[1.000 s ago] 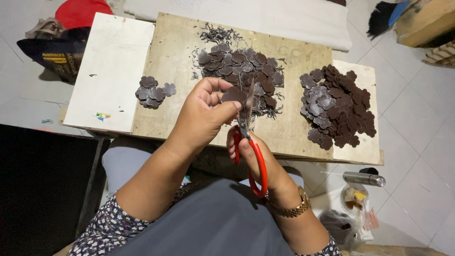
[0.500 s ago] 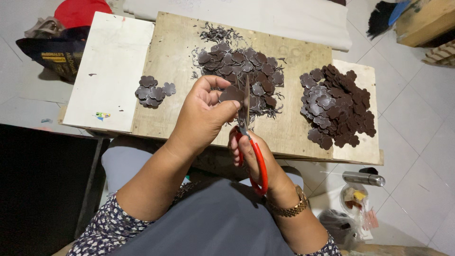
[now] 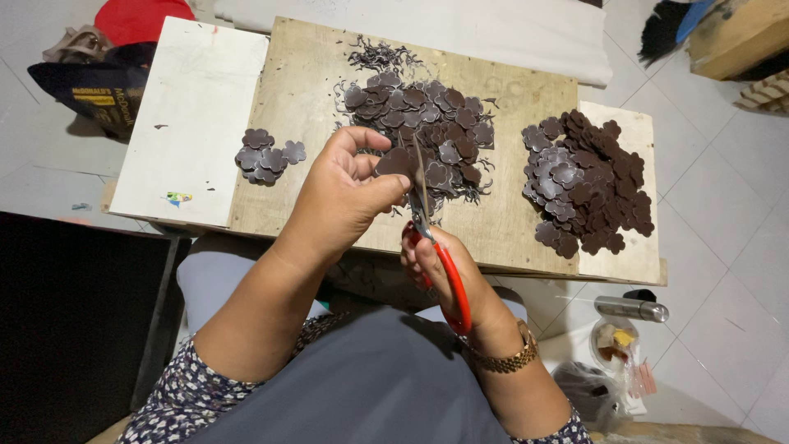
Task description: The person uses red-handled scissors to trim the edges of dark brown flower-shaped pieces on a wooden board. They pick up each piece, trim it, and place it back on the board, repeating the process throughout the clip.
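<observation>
- Barely anything moving since 0.5 s ago: both hands staying over the near board edge, scissors keeping upright, blades maybe a touch closer.
- Far left, floor: dark bag (image 3: 90, 94) w/ red cloth (image 3: 140, 18) lying behind it.
- White board (image 3: 193, 115) sitting left of the wood board (image 3: 312, 90), touching it.
- Small pile (image 3: 265, 156) of dark brown flower cutouts lying at the seam of the 2 boards, well apart from the hands.
- L hand (image 3: 341, 201) hovering over the wood board's near edge, thumb + fingers pinching a cutout (image 3: 396, 162), holding it against the blades.
- Scissors (image 3: 436, 247), red handles, pointing away from the person; blades (image 3: 421, 185) meeting the cutout just right of the L thumb.
- R hand (image 3: 448, 275) gripping the red handles, fingers through the loops, closed on them; gold watch (image 3: 501, 355) on that wrist.
- Mid pile (image 3: 427, 123) of cutouts w/ thin trimmings (image 3: 382, 56) lying beyond the hands, center of the wood board.
- Big pile (image 3: 588, 181) sitting at right, on a paler board (image 3: 633, 255).
- Floor, lower right: metal flask (image 3: 631, 308), plastic bag (image 3: 616, 341) near it.
</observation>
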`<state>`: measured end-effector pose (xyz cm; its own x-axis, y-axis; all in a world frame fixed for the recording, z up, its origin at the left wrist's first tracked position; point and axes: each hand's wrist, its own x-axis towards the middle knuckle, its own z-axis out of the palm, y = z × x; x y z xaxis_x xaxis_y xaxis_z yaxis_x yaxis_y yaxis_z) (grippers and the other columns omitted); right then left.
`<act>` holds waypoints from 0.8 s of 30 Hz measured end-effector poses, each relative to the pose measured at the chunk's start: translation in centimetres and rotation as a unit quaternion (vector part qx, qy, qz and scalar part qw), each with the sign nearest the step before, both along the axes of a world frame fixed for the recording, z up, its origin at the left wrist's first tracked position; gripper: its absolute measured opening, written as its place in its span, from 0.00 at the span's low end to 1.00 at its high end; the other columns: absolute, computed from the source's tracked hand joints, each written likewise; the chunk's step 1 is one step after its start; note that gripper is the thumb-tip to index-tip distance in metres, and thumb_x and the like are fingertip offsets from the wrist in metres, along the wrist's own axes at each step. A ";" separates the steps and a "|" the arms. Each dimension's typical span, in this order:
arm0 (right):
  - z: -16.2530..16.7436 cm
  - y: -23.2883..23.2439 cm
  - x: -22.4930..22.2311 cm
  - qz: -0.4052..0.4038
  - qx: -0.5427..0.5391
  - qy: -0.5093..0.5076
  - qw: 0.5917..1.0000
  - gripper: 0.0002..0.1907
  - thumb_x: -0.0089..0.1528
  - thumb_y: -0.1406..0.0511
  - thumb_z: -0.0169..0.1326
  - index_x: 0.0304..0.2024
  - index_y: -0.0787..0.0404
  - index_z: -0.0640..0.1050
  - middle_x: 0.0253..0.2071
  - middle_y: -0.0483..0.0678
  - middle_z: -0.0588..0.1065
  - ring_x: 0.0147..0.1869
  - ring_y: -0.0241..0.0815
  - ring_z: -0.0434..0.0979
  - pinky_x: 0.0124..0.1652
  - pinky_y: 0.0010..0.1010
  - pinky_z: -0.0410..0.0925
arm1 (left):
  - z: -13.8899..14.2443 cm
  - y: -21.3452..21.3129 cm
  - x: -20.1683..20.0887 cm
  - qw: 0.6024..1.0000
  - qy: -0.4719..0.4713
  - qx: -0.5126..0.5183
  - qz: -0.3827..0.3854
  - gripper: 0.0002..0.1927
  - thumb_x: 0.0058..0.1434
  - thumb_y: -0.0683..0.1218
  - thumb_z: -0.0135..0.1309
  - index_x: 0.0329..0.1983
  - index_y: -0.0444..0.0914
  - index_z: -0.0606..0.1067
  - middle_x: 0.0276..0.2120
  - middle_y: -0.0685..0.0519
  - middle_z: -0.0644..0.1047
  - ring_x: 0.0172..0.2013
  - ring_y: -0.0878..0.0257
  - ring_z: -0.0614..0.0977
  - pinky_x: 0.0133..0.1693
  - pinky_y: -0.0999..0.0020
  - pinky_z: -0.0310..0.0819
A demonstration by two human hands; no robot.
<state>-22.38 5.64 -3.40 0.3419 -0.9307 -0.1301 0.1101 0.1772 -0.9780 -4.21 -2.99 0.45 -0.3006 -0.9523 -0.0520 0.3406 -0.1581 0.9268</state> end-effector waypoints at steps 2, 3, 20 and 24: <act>-0.1 -0.1 0.0 -0.002 -0.002 0.000 1.000 0.30 0.66 0.40 0.48 0.38 0.60 0.70 0.31 0.41 0.64 0.32 0.31 0.60 0.32 0.22 0.59 | 0.0 0.0 0.1 1.000 -0.008 -0.002 0.000 0.23 0.57 0.35 0.58 0.54 0.31 0.64 0.33 0.49 0.79 0.32 0.69 0.80 0.34 0.75 0.76; -0.1 -0.1 0.0 -0.002 -0.003 0.000 1.000 0.30 0.66 0.40 0.48 0.38 0.60 0.70 0.31 0.41 0.64 0.32 0.31 0.60 0.32 0.23 0.59 | 0.0 -0.1 0.1 1.000 -0.012 -0.003 0.000 0.23 0.57 0.35 0.58 0.54 0.31 0.64 0.33 0.48 0.79 0.31 0.68 0.80 0.34 0.75 0.76; 0.0 0.1 -0.4 0.050 0.059 -0.054 0.996 0.25 0.69 0.44 0.46 0.37 0.57 0.68 0.29 0.38 0.62 0.30 0.29 0.58 0.31 0.21 0.57 | -0.2 -0.4 0.9 1.000 -0.006 -0.012 -0.010 0.21 0.60 0.37 0.60 0.53 0.32 0.65 0.31 0.52 0.79 0.30 0.69 0.80 0.33 0.76 0.75; 0.2 0.0 -0.5 0.076 0.008 -0.009 0.997 0.27 0.68 0.41 0.45 0.40 0.57 0.68 0.32 0.38 0.63 0.34 0.29 0.61 0.36 0.21 0.61 | -0.2 -0.5 1.1 0.999 -0.042 -0.026 -0.018 0.22 0.59 0.37 0.61 0.53 0.32 0.66 0.32 0.51 0.79 0.29 0.71 0.78 0.32 0.77 0.74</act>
